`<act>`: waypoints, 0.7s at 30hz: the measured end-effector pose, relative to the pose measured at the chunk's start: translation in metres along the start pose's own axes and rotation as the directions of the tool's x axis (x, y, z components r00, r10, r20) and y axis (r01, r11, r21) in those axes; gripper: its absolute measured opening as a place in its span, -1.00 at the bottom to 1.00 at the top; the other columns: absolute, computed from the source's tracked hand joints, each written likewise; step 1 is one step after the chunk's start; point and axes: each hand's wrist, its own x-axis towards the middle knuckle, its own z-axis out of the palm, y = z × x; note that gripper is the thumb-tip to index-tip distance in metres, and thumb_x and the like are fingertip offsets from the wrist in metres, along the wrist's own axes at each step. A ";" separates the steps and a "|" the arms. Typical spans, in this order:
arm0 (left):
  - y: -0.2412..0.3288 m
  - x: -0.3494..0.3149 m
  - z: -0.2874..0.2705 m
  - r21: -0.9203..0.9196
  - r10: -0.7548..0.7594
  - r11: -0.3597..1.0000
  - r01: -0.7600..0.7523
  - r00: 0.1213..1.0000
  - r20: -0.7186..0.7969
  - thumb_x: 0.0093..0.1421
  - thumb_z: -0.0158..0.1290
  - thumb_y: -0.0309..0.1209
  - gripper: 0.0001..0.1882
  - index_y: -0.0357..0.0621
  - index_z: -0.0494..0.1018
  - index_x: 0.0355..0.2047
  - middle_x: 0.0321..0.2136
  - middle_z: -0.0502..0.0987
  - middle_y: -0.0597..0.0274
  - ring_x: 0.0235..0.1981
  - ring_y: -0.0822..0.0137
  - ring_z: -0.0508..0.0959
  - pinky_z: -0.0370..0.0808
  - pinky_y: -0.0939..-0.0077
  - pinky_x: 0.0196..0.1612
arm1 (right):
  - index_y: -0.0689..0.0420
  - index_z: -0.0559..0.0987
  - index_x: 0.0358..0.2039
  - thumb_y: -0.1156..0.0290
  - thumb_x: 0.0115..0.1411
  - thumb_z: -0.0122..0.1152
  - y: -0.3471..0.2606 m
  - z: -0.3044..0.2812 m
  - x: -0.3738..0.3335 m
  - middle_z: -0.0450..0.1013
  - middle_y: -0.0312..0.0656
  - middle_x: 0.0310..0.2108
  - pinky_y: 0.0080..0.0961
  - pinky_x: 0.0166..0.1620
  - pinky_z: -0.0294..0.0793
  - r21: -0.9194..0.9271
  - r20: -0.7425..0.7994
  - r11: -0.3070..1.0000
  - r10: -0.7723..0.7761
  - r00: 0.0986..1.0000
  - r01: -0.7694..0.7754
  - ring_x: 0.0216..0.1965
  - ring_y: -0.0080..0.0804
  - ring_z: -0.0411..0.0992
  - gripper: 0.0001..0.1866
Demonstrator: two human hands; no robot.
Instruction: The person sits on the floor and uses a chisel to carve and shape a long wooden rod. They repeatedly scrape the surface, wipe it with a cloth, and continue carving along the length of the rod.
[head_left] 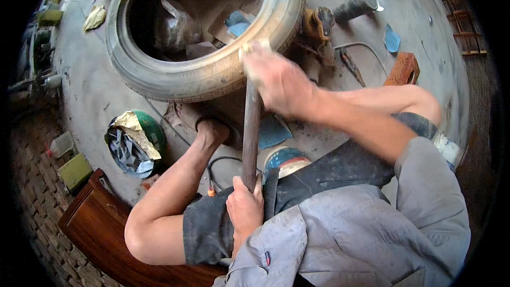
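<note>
My left hand (245, 205) is closed around the lower end of a long dark rod (251, 133), close to my lap. The rod slants up and away toward a worn tire (191, 77), which lies in front of me. At the rod's upper end is my right hand (279, 82), smeared by motion, with its fingers curled over the rod by the tire's near sidewall. A pale, yellowish patch shows at those fingertips; what it is I cannot make out. The rod's far tip is hidden behind this hand.
To the left stands a green bucket (154, 130) of crumpled paper. A power tool (320, 24), a dark cylinder (357, 6), a screwdriver-like tool (351, 67) and a rusty metal piece (402, 69) lie at right. Blue sheets (392, 38) and a cable (167, 122) lie around.
</note>
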 end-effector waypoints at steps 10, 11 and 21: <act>0.000 0.004 -0.006 -0.074 -0.025 0.997 0.028 0.999 0.044 0.28 0.16 -0.15 -0.58 -0.32 0.37 -0.38 -0.53 0.52 -0.37 -0.39 -0.34 0.57 0.47 -0.12 -0.36 | 0.32 0.48 0.12 0.67 -0.04 0.15 0.016 -0.012 -0.007 0.40 0.20 0.16 -0.17 0.34 0.32 0.011 0.133 0.969 -0.246 0.960 0.247 0.25 0.09 0.36 -0.40; -0.001 0.005 -0.007 -0.087 -0.031 0.996 0.036 0.998 0.057 0.28 0.17 -0.15 -0.59 -0.32 0.38 -0.37 -0.52 0.53 -0.37 -0.38 -0.34 0.57 0.47 -0.11 -0.34 | 0.33 0.47 0.13 0.67 -0.02 0.12 0.012 -0.016 -0.003 0.40 0.21 0.15 -0.15 0.35 0.30 0.004 0.121 0.980 -0.196 0.973 0.197 0.25 0.11 0.35 -0.41; 0.006 0.005 -0.022 -0.195 -0.107 0.971 0.140 0.979 0.172 0.24 0.21 -0.19 -0.58 -0.40 0.42 -0.39 -0.46 0.54 -0.38 -0.29 -0.34 0.56 0.48 -0.05 -0.28 | 0.30 0.55 -0.03 0.47 0.06 0.20 0.008 -0.011 -0.011 0.48 0.10 0.07 -0.23 0.30 0.40 -0.001 0.126 0.949 -0.312 0.942 0.315 0.19 -0.05 0.44 -0.58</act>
